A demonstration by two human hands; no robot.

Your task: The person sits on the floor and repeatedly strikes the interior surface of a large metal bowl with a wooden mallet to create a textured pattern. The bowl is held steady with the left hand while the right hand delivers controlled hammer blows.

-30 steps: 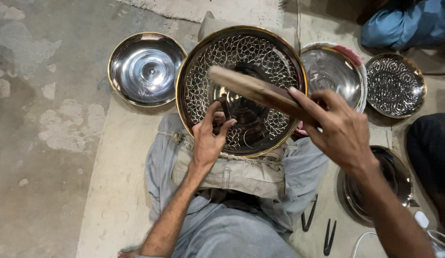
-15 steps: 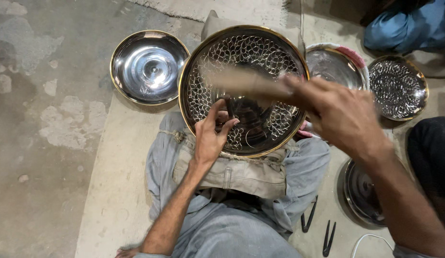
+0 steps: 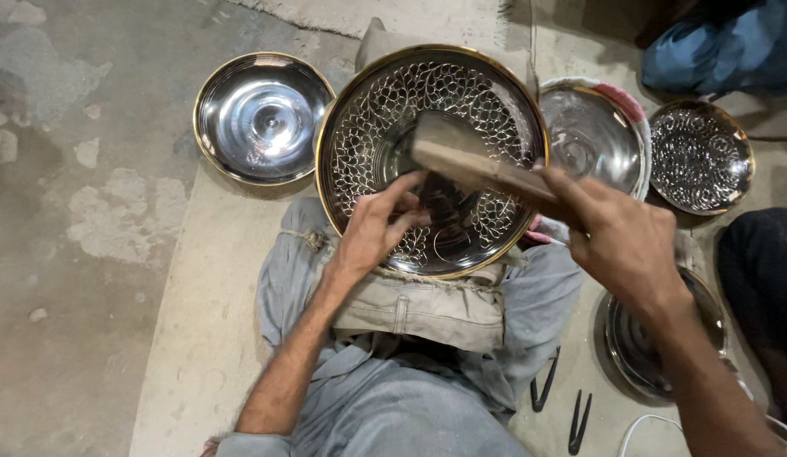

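From the head view, the left hand (image 3: 372, 233) is pressing curled fingers inside the patterned metal bowl (image 3: 431, 161) on the lap while the right hand (image 3: 626, 245) is gripping a wooden mallet (image 3: 478, 165) above it, likely risking a struck finger, with plain bowls (image 3: 262, 118) lying on the rough concrete floor (image 3: 80, 254).

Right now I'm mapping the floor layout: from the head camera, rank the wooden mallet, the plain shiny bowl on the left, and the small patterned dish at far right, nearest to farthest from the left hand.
1. Wooden mallet: just right of the left hand, over the large patterned plate.
2. Plain shiny bowl: up and to the left, on the floor.
3. Small patterned dish: far right.
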